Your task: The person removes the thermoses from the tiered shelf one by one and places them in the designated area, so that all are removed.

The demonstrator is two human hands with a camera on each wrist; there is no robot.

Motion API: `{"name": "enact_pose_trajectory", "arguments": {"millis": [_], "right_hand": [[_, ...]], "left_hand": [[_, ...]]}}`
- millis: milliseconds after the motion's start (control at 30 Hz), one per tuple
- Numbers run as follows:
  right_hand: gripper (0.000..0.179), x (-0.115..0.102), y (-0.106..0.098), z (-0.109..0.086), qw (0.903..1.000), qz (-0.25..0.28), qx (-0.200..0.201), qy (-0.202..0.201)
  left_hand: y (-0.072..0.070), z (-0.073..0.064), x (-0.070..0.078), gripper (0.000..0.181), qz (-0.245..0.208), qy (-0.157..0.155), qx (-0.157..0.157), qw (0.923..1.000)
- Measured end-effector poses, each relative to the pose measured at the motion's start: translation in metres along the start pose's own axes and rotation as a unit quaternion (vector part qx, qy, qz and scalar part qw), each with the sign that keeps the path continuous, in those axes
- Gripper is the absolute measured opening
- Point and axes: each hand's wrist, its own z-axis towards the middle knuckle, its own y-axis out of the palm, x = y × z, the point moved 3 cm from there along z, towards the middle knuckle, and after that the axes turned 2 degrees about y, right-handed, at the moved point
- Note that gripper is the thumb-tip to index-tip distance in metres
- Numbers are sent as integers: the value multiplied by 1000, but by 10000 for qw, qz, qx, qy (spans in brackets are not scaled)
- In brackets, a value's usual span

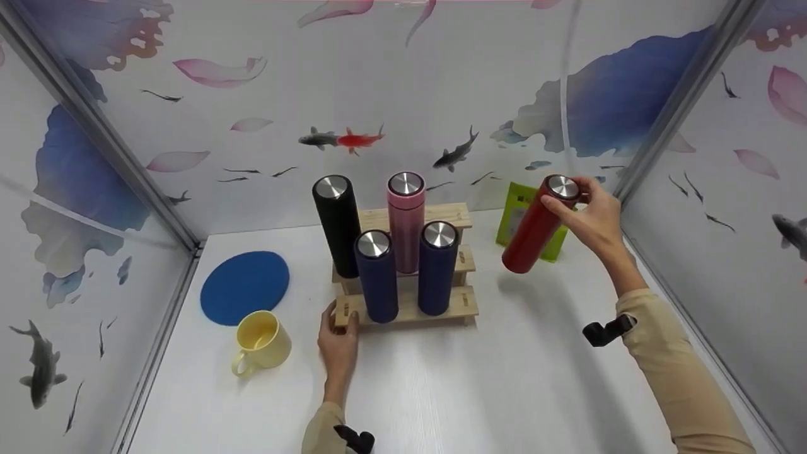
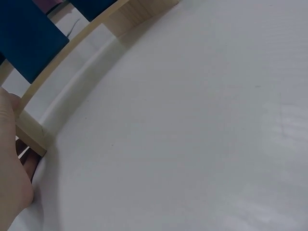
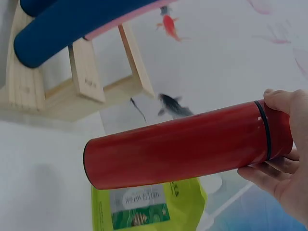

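Note:
My right hand (image 1: 592, 214) grips a red thermos bottle (image 1: 533, 230) near its silver-topped lid. The bottle is tilted and held off the table, right of a stepped wooden rack (image 1: 406, 308). My left hand (image 1: 338, 340) holds the front left corner of that rack, thumb on top of the lowest step. Two dark blue bottles (image 1: 377, 280) (image 1: 437, 271) stand on the lowest step. Behind them, on a higher step, are a black bottle (image 1: 337, 227) at the left and a pink bottle (image 1: 406, 221). The right wrist view shows the red bottle's (image 3: 178, 147) whole side, with fingers around its lid end.
A green packet (image 1: 512, 217) stands behind the red bottle, partly hidden. Left of the rack lie a round blue mat (image 1: 244, 287) and a yellow mug (image 1: 268, 343). Patterned wall panels (image 1: 403, 82) enclose the white table (image 1: 504, 378) at the back and both sides.

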Motion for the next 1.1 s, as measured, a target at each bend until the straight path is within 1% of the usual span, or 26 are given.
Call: {"name": "enact_pose_trajectory", "arguments": {"millis": [133, 267, 333, 467, 633, 933, 1100], "right_hand": [[69, 10, -10, 1, 9998, -174, 54, 66], [71, 17, -21, 2, 9993, -366, 32, 109], [72, 21, -27, 3, 9987, -490, 49, 133], [74, 30, -39, 3, 9972, -684, 106, 282], [74, 46, -49, 2, 9957, -781, 183, 454], [76, 80, -65, -1, 9886, -976, 333, 1101], [76, 96, -72, -2, 9847, -919, 390, 1427]], "left_hand": [[1, 1, -1, 54, -61, 17, 14, 10000], [1, 0, -2, 53, -22, -49, 19, 10000], [1, 0, -2, 53, 65, -60, 26, 10000], [1, 0, -1, 54, 120, -30, 57, 9999], [1, 0, 0, 54, 82, 22, 106, 9999], [2, -1, 1, 53, 98, 19, 140, 9999], [2, 0, 2, 53, 114, -28, 137, 9998]]}}
